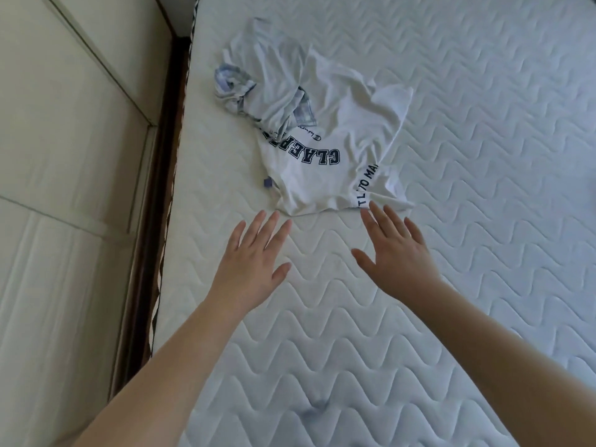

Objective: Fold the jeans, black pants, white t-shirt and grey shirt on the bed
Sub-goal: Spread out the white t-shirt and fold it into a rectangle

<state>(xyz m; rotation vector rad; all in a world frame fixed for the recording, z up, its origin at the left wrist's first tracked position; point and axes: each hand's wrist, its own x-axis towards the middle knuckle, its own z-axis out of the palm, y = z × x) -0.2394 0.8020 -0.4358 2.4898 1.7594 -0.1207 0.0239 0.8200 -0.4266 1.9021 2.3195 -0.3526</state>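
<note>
pale panelled wall (64, 156) left, dark wooden strip (158, 188) beside it.

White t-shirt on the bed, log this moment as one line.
white t-shirt: crumpled, unfolded, on grey shirt | left hand: open, short of hem | right hand: open, fingers at hem

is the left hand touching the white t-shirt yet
Apart. The head view shows the left hand open, fingertips short of the white t-shirt hem, a strip of bare quilted mattress between them.
</note>
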